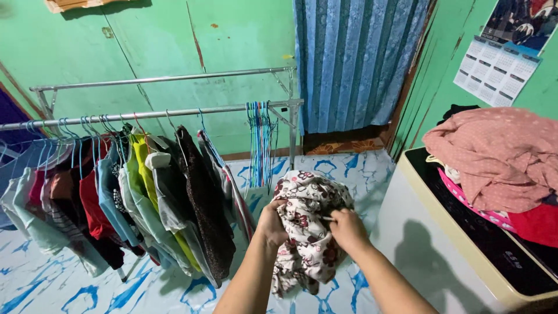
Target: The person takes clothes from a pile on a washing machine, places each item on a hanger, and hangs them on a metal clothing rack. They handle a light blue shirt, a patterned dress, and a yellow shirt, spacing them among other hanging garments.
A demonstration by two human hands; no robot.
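Note:
Both my hands grip a white garment with dark red flowers (308, 227), bunched up in front of me. My left hand (272, 224) clutches its left side. My right hand (347, 229) grips its right side, fingers tucked into the folds. The cloth hangs down between my forearms. Just to the left stands a metal clothes rack (174, 111) with several garments on hangers, the nearest a dark speckled one (203, 203).
A bunch of bare blue hangers (260, 142) hangs at the rack's right end. A pile of pink and red clothes (500, 163) lies on a white appliance (465, 244) at right. A blue curtain (354, 64) covers a doorway behind. A calendar (497, 70) hangs on the green wall.

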